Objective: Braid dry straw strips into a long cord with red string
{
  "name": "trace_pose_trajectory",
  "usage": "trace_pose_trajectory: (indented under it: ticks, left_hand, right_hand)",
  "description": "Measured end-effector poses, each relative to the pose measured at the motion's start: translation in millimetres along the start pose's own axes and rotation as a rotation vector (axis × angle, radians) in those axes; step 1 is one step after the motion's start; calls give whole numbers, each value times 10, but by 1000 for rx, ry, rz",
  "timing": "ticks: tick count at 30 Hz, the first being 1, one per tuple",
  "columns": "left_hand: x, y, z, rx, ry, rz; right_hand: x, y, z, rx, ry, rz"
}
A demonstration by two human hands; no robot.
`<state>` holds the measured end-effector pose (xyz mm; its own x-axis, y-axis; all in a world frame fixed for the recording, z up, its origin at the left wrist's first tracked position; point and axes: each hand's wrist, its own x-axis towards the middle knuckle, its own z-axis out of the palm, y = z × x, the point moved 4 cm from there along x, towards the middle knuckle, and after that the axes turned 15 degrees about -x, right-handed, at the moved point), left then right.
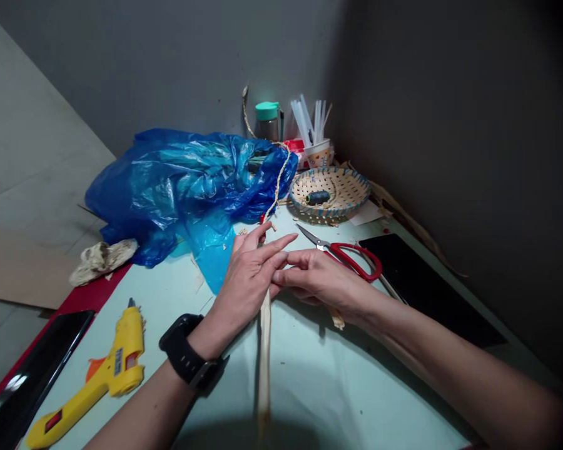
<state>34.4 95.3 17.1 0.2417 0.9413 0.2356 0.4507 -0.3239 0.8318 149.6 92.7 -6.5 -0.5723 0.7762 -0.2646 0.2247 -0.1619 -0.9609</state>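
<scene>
My left hand (251, 275), with a black watch (190, 350) on the wrist, lies over a braided cord of dried plant fibre (281, 178). The cord runs up from under its fingers toward the wall, and a flat pale fibre strip (264, 362) comes out below the hand toward me. Some left fingers stretch forward while the cord is held beneath them. Thumb and index finger of my right hand (309, 275) pinch close against the left fingertips. A loose fibre end (336, 319) hangs out under the right palm. What lies between the fingertips is mostly hidden.
Red-handled scissors (356, 259) lie just beyond my right hand. Behind are a woven basket (347, 187) with a thread spool (318, 197), a cup of glue sticks (319, 153), a jar (266, 122) and a blue plastic bag (169, 187). A yellow glue gun (117, 362) rests at left.
</scene>
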Motion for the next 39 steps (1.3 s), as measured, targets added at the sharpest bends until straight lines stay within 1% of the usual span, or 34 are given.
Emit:
trace_pose_trajectory:
  ticks: [3,7,10,15,16,17,19,20,21,22,23,24,26,27,28,29,30,33,35,39]
  left_hand:
    - [16,-32,2,-23,26,1]
    - [-20,-83,19,-164,34,-27]
    - [-64,-98,45,-280,41,-65]
    - [-88,-37,82,-356,43,-94]
    - [-88,-24,61,-389,71,-98]
    - [-91,-17,20,-432,125,-105]
    - [-116,-24,-112,-489,281,-137]
    - [-137,-35,-187,-482,353,-163]
    - [-160,-44,-257,-453,400,-192]
    - [-179,-51,-308,-417,401,-224]
    - [-191,-58,-334,-396,355,-263]
    - [-198,-66,-331,-405,268,-311]
    - [-213,-73,-261,-513,45,-420]
    - [-222,-69,-217,-579,-42,-470]
    - [-229,-63,-181,-636,-95,-509]
    - [-231,-58,-154,-680,-115,-537]
    - [-231,-59,-139,-706,-107,-556]
    - [-234,-84,-123,-719,-40,-592]
    - [-241,-105,-114,-719,-20,-604]
    - [-255,-137,-62,-781,-60,-603]
  right_hand:
    - [3,-2,-5,45,-9,-30]
    - [14,16,16,52,-7,-67]
    - [18,21,41,42,9,-50]
    - [12,-7,40,58,64,-13]
    - [10,-16,39,52,62,-14]
    - [8,-25,38,40,56,-15]
    - [2,-39,35,17,51,-13]
    - [-1,-42,32,11,55,-10]
    - [-5,-44,29,11,60,-4]
    - [-7,-43,26,13,64,2]
    - [-9,-38,23,12,66,9]
    - [-9,-33,21,11,65,13]
    - [-5,-19,14,2,61,11]
    - [-2,-11,9,-6,60,8]
    - [1,-6,4,-15,58,5]
    - [4,-3,0,-28,56,3]
    - [4,-3,-4,-45,54,1]
    - [-5,-20,-13,-123,43,-2]
    - [-15,-37,-20,-189,42,-16]
    - [-15,-65,-41,-364,56,-103]
